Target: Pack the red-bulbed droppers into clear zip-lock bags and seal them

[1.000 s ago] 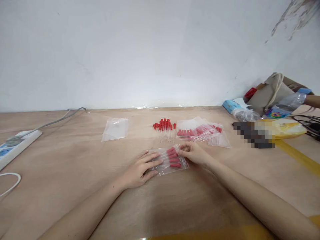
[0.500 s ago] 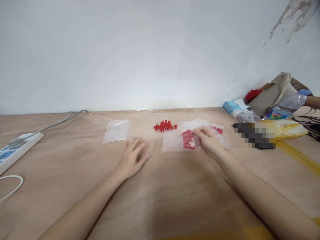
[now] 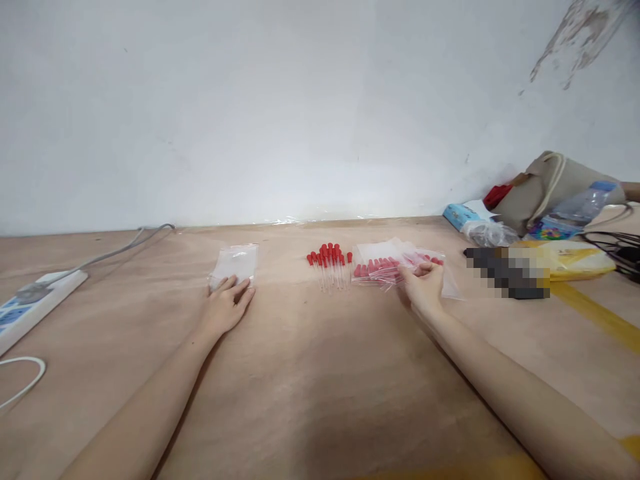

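My left hand (image 3: 225, 307) rests with fingers spread on the lower edge of some flat clear plastic bags (image 3: 237, 260) at the left. My right hand (image 3: 423, 283) pinches the edge of a clear zip bag (image 3: 383, 267) with several red-topped pieces inside. This bag lies on or against other filled bags (image 3: 425, 257) at the right; how they overlap is hard to make out. Between my hands lies a loose group of glass droppers with red rubber bulbs (image 3: 330, 257), their thin clear stems pointing towards me.
On the left are a white power strip (image 3: 45, 303) and a grey cable (image 3: 115, 250). At the right lie a blue tissue pack (image 3: 463, 215), a beige bag (image 3: 535, 190), a plastic bottle (image 3: 585, 210), a yellow package (image 3: 575, 260) and a blurred-out dark object (image 3: 505, 273). A white wall (image 3: 300, 113) stands behind.
My left hand has moved left onto the flat bags. My right hand has lowered the filled bag onto the others and shifted slightly right, uncovering the droppers' stems.
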